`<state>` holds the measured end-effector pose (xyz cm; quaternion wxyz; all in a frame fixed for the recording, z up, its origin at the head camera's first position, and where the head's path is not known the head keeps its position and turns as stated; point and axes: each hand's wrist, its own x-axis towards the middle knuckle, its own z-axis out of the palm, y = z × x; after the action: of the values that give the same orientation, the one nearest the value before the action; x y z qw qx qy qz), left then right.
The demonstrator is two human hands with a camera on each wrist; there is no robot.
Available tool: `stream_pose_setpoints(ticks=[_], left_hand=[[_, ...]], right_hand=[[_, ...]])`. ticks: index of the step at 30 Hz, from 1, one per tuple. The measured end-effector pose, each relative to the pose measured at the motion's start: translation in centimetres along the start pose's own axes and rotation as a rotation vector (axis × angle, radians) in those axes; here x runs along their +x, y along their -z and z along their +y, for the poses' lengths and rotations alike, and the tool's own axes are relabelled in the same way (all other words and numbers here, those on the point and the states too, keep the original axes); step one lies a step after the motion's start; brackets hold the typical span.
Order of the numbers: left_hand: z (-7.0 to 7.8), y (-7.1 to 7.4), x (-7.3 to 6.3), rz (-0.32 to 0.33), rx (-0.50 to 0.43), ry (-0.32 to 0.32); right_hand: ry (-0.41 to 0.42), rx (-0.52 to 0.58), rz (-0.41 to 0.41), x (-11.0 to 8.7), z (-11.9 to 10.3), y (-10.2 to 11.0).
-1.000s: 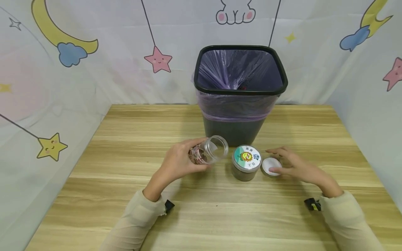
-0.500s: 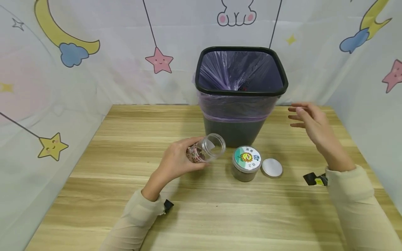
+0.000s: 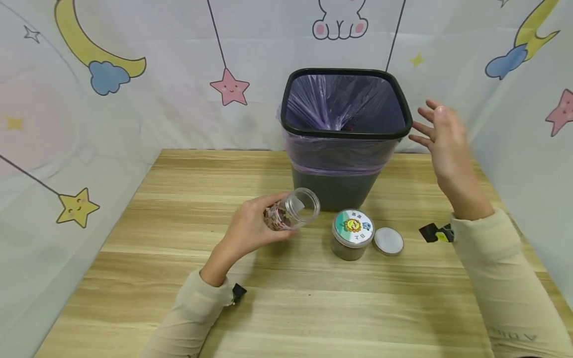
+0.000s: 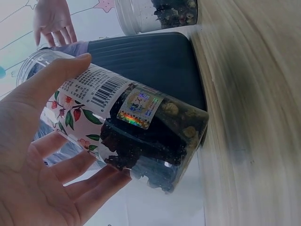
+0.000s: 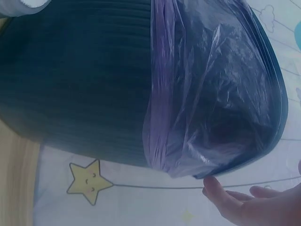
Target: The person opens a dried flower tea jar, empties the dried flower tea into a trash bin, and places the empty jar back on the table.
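Note:
My left hand grips a clear plastic jar, tilted with its uncovered mouth toward the bin. In the left wrist view, a flowered label with a barcode covers part of the jar, and dark dried pieces lie toward its base. My right hand is raised at the right side of the trash bin, fingers spread and holding nothing. In the right wrist view, its fingertips are right at the bin's rim. A purple bag lines the bin.
In front of the bin stands a second jar with a green and white sunflower lid. A round white lid lies to its right on the wooden table. Printed white cloth hangs around the back and sides.
My right hand has left the white lid and moved up and back to the bin's right rim. My left hand keeps holding the tilted jar, almost unmoved.

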<state>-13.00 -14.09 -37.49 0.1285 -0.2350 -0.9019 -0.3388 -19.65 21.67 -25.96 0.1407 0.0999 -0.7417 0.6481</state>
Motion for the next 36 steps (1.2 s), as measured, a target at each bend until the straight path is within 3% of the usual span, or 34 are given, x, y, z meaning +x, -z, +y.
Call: stream_pose_setpoints(ticks=[2,15,20,29,36], left_hand=[[0.0,0.0,0.0,0.003,-0.002,-0.001],[-0.2,0.1,-0.1,0.005,-0.008,0.004],[-0.2,0.3,0.0,0.023,-0.004,0.014],[-0.8,1.2,0.1,0.086,-0.037,0.07],[-1.3,2.1,0.2,0.135,-0.049,0.115]], right_hand=[[0.003,0.005,-0.018,0.2,-0.1,-0.5],[-0.054,-0.24,-0.087,0.8,0.0,-2.3],[-0.075,-0.314,-0.058,0.9,0.5,-2.9],[0.073,-0.292,0.036,0.8,1.5,-4.0],[0.092,-0.309,0.035,1.0,1.7,-4.0]])
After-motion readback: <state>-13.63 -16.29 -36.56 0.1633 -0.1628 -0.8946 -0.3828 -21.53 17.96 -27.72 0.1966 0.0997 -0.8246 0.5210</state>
